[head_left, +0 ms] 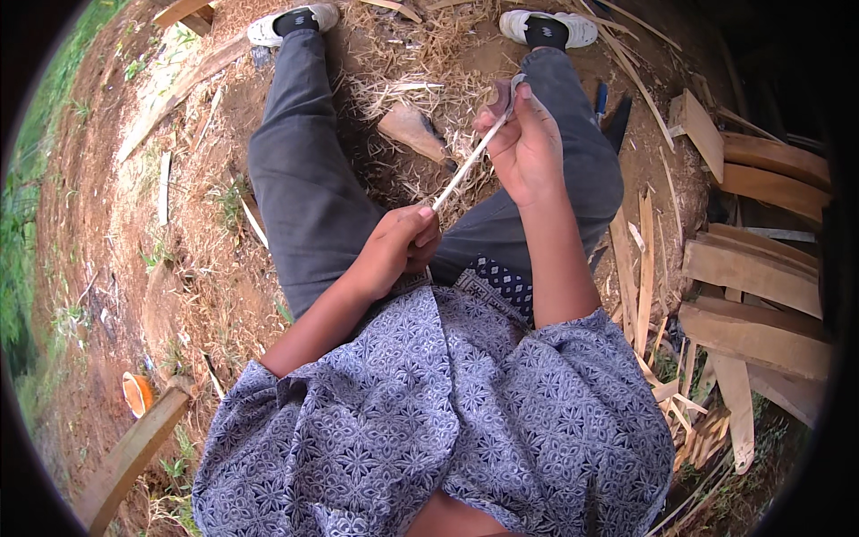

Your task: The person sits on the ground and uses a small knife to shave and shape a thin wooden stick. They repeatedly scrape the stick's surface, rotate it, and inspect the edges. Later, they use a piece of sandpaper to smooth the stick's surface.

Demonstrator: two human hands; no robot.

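Note:
A thin, pale wooden stick slants up and to the right between my hands, above the gap between my legs. My left hand is closed around its lower end, near my waist. Farther out, my right hand pinches a small folded piece of sandpaper, brownish on one face and pale grey on the other. The sandpaper lies against the upper end of the stick, and the fingers partly hide that end. Between my legs, beyond the stick, a wedge-shaped wood block with a dark end rests on the ground.
Wood shavings litter the brown soil around my feet. Curved wooden pieces are stacked at the right, beside long split strips. Beyond my right leg lies a blue-handled tool. An orange cup-like container and a wooden beam are at lower left.

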